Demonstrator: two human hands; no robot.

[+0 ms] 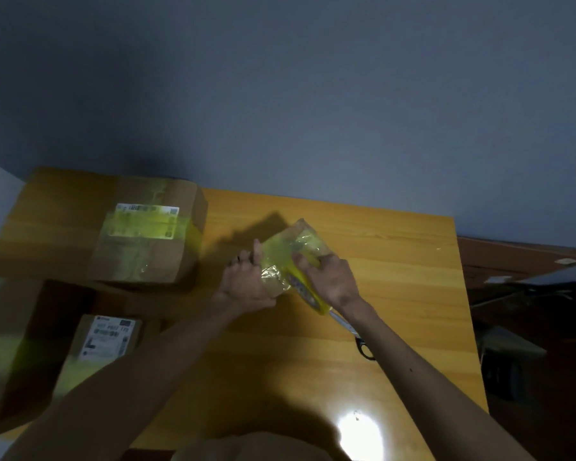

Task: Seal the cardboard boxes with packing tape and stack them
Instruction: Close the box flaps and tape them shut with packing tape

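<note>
A small cardboard box [285, 252] wrapped in yellowish clear tape is held tilted above the middle of the wooden table [396, 261]. My left hand [246, 284] grips its left side, fingers curled round the edge. My right hand [330, 277] is curled on the box's right side and over a yellow tape roll [308, 292], which shows edge-on just below the box. At the back left a taped box with a white label [143, 234] rests on the table. A second labelled box [107, 337] lies at the near left.
Scissors [363, 347] lie on the table under my right forearm. A large brown box [4, 354] fills the near left corner. Off the table's right edge there is dark furniture [529, 294]. A bright light reflection [359, 434] marks the near edge.
</note>
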